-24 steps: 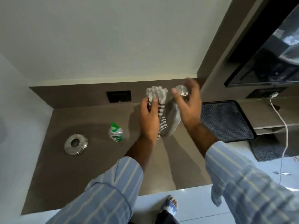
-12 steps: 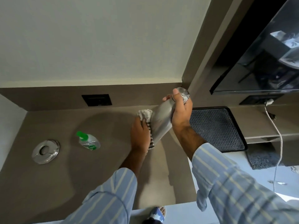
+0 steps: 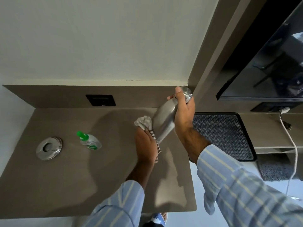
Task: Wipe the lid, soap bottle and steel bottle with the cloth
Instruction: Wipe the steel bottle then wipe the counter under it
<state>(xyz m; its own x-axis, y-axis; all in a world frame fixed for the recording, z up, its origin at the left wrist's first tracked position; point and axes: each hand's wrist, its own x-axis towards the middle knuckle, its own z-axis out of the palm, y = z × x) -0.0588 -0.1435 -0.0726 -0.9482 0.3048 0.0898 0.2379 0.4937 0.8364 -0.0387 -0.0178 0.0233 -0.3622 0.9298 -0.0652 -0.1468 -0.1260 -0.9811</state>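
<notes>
My right hand (image 3: pixel 183 112) grips the neck and cap of the steel bottle (image 3: pixel 164 118), which is tilted with its base down toward the brown counter (image 3: pixel 82 177). My left hand (image 3: pixel 146 145) holds the striped grey-and-white cloth (image 3: pixel 144 122) pressed against the bottle's lower left side. A clear soap bottle (image 3: pixel 91 141) with a green cap lies on its side on the counter, left of my hands. Further left, the round steel lid (image 3: pixel 48 148) rests flat on the counter.
A black outlet plate (image 3: pixel 100 100) sits in the back panel. A black patterned tray (image 3: pixel 224 136) lies right of the counter on a lower shelf. A white cable (image 3: pixel 293 145) hangs at the far right below a dark screen (image 3: pixel 270 63).
The cloth went from bunched high beside the bottle to pressed low on its side. My right hand closed on the bottle's top. The view shifted left-to-right.
</notes>
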